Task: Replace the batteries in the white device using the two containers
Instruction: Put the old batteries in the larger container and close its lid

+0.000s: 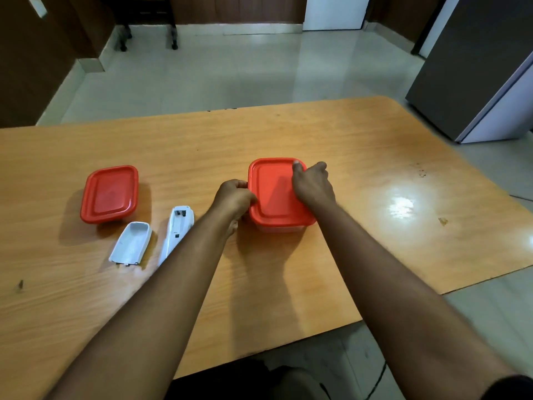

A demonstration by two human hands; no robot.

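Two clear containers with red lids stand on the wooden table [360,197]. On the right container [272,194], both hands are at work: my left hand [233,199] grips its left edge, and my right hand [313,184] pinches the far right corner of the lid. The left container [109,193] stands closed and untouched. In front of it lies the white device [177,230], back side up with its battery bay open and partly hidden by my left forearm. Its detached white cover [131,243] lies inside up just to the left. No batteries are visible.
The table's right edge runs diagonally, with tiled floor [230,67] beyond. A grey cabinet [476,76] stands at the far right. Dark furniture legs [173,39] show at the back. A few small dark marks spot the tabletop.
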